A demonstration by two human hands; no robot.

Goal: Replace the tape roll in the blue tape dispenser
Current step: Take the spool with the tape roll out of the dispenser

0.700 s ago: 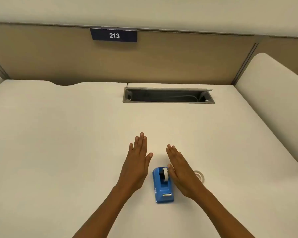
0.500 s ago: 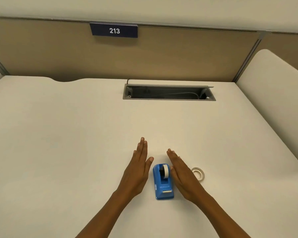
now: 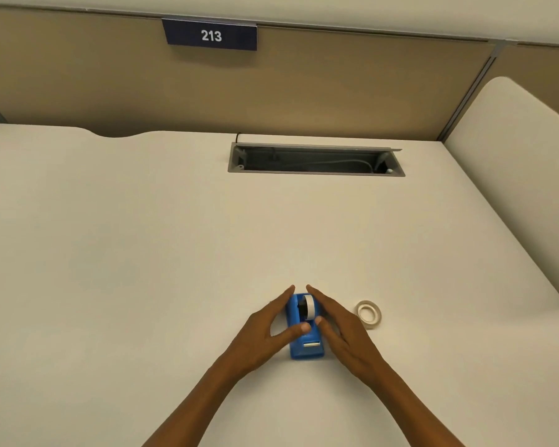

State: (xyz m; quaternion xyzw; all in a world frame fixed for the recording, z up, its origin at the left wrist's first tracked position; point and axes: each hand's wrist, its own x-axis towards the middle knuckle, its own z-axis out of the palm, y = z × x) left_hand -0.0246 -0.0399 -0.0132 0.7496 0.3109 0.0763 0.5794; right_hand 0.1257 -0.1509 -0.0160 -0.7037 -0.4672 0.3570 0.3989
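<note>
The blue tape dispenser (image 3: 307,348) stands on the cream desk (image 3: 142,253), near the front, with a white tape roll (image 3: 309,306) mounted in it. My left hand (image 3: 262,330) lies against its left side, fingers stretched forward and thumb on its top. My right hand (image 3: 346,330) presses along its right side, thumb tip also on the top. A second, thinner tape roll (image 3: 368,312) lies flat on the desk just right of my right hand, untouched.
An open grey cable tray (image 3: 315,161) is sunk into the desk at the back. A tan partition with a "213" sign (image 3: 211,35) closes the far side. A cream side panel (image 3: 513,156) borders the right.
Both hands have come together from either side of the dispenser and now clasp it, thumbs on top. The camera has tilted slightly.
</note>
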